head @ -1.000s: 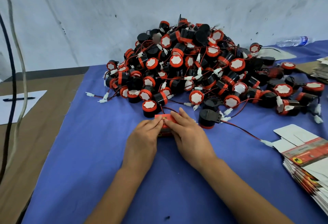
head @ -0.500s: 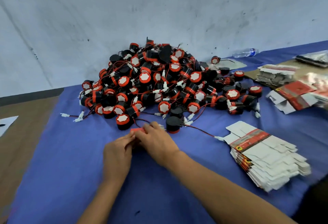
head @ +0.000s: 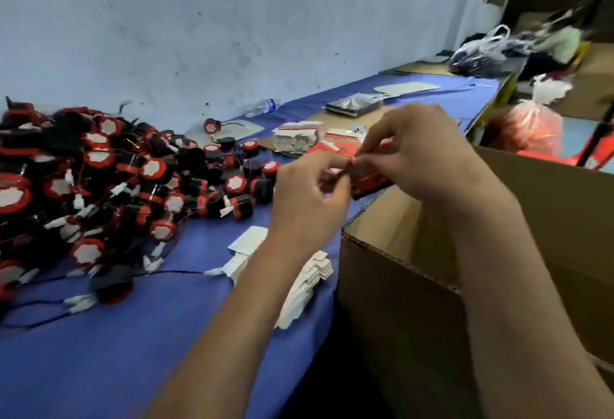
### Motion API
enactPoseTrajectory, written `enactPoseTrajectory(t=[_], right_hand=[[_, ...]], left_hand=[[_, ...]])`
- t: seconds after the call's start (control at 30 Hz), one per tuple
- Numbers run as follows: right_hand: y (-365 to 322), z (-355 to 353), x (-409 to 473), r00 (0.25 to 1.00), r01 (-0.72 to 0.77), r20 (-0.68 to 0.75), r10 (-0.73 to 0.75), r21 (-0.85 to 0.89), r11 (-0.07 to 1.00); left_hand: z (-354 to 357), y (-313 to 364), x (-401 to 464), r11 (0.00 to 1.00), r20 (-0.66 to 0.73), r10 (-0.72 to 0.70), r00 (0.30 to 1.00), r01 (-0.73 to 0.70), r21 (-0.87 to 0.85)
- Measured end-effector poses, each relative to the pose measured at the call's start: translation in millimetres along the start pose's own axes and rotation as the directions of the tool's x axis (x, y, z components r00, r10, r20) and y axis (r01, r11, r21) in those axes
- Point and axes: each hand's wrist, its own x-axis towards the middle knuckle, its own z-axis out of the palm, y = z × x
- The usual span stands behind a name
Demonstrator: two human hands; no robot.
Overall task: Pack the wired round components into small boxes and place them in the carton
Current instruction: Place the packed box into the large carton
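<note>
the open carton [head: 415,289] sits at four o'clock, its inside hidden; the heap of wired round components [head: 109,186] at nine o'clock remains unpacked. the left hand [head: 309,196] and right hand [head: 422,153] pinch one small red box [head: 367,183], raised above the carton's edge; a second ago it lay on the blue cloth [head: 116,352].

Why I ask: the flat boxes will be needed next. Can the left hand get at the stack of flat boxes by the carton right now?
Probably not yet: the left hand is pinching the small box together with the right hand. Once freed, the stack of flat boxes lies uncovered just below it.
</note>
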Motion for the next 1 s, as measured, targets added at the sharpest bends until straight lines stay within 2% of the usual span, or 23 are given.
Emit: enactPoseTrajectory(t=[0.07, 0.13, 0.17, 0.23, 0.3, 0.37, 0.43, 0.5, 0.53, 0.6, 0.63, 0.7, 0.73, 0.77, 0.8, 0.83, 0.87, 0.9, 0.93, 1.0], right_hand=[[35.4, -13.5, -5.3, 0.975, -0.135, 0.162, 0.153, -0.117, 0.984], [63.0, -3.2, -9.6, 0.880, -0.246, 0.351, 0.320, -0.240, 0.939], [70.9, 8.2, -10.8, 0.819, -0.268, 0.429, 0.380, -0.299, 0.916], [77.7, 32.6, -6.8, 0.726, -0.237, 0.552, 0.411, -0.360, 0.902], [78.0, 45.4, 0.0, 0.672, -0.238, 0.623, 0.401, -0.330, 0.913], [78.8, 49.2, 4.7, 0.654, -0.241, 0.647, 0.392, -0.312, 0.919], [78.7, 49.5, 3.6, 0.674, -0.248, 0.623, 0.397, -0.316, 0.916], [74.6, 47.3, -0.4, 0.753, -0.280, 0.516, 0.408, -0.309, 0.909], [70.0, 46.3, -1.2, 0.813, -0.302, 0.417, 0.407, -0.295, 0.906], [54.2, 47.4, 0.8, 0.922, -0.318, 0.143, 0.359, -0.248, 0.915], [42.4, 51.1, 2.8, 0.953, -0.298, -0.010, 0.303, -0.208, 0.932], [10.6, 67.4, 6.4, 0.958, -0.162, -0.246, 0.144, -0.055, 0.985], [-5.6, 79.2, 7.5, 0.954, -0.074, -0.290, 0.079, 0.027, 0.997], [-22.3, 94.0, 9.3, 0.961, -0.007, -0.275, 0.033, 0.098, 0.995], [-35.1, 111.3, 12.1, 0.979, 0.021, -0.202, 0.008, 0.140, 0.990], [-45.5, 131.1, 15.5, 0.998, 0.012, -0.068, -0.002, 0.149, 0.989], [-52.6, 152.4, 18.8, 0.994, -0.019, 0.108, 0.007, 0.116, 0.993], [-55.6, 172.1, 20.9, 0.956, -0.049, 0.291, 0.034, 0.043, 0.998], [-56.6, 190.7, 22.2, 0.884, -0.063, 0.460, 0.082, -0.055, 0.996], [-52.1, 219.7, 22.5, 0.719, -0.062, 0.667, 0.195, -0.217, 0.974]], left_hand=[[39.2, 4.3, 4.0, 0.990, 0.219, 0.049, 0.975, -0.076, 0.118], [68.0, -0.1, 3.0, 0.952, 0.466, 0.000, 0.885, -0.142, 0.271], [77.1, -3.7, 2.7, 0.923, 0.547, -0.046, 0.836, -0.174, 0.342], [84.9, -10.7, 4.1, 0.863, 0.608, -0.083, 0.789, -0.248, 0.440], [86.2, -15.5, 8.1, 0.860, 0.630, -0.075, 0.773, -0.270, 0.433], [84.7, -19.7, 9.8, 0.872, 0.642, -0.064, 0.764, -0.271, 0.409], [81.8, -21.8, 7.5, 0.885, 0.636, -0.047, 0.770, -0.262, 0.384], [78.9, -21.5, 4.0, 0.908, 0.573, 0.020, 0.819, -0.255, 0.332], [76.0, -21.5, 0.9, 0.918, 0.502, 0.079, 0.861, -0.259, 0.300], [66.0, -26.5, -6.8, 0.945, 0.248, 0.173, 0.953, -0.232, 0.229], [57.7, -32.1, -11.7, 0.960, 0.093, 0.165, 0.982, -0.181, 0.213], [35.0, -51.1, -24.3, 0.985, -0.169, -0.005, 0.986, 0.034, 0.167], [23.9, -62.9, -31.6, 0.973, -0.267, -0.163, 0.950, 0.199, 0.114], [11.6, -77.2, -38.8, 0.922, -0.357, -0.340, 0.870, 0.383, 0.053], [-0.2, -91.2, -45.9, 0.834, -0.437, -0.498, 0.749, 0.552, -0.004], [-13.0, -104.2, -53.5, 0.727, -0.496, -0.608, 0.620, 0.686, -0.034], [-25.6, -115.5, -61.0, 0.631, -0.524, -0.672, 0.523, 0.775, -0.035], [-35.2, -124.8, -67.4, 0.560, -0.518, -0.713, 0.472, 0.829, -0.015], [-43.4, -132.8, -72.0, 0.515, -0.492, -0.743, 0.454, 0.857, 0.014], [-52.0, -143.5, -74.8, 0.482, -0.437, -0.775, 0.456, 0.874, 0.056]])
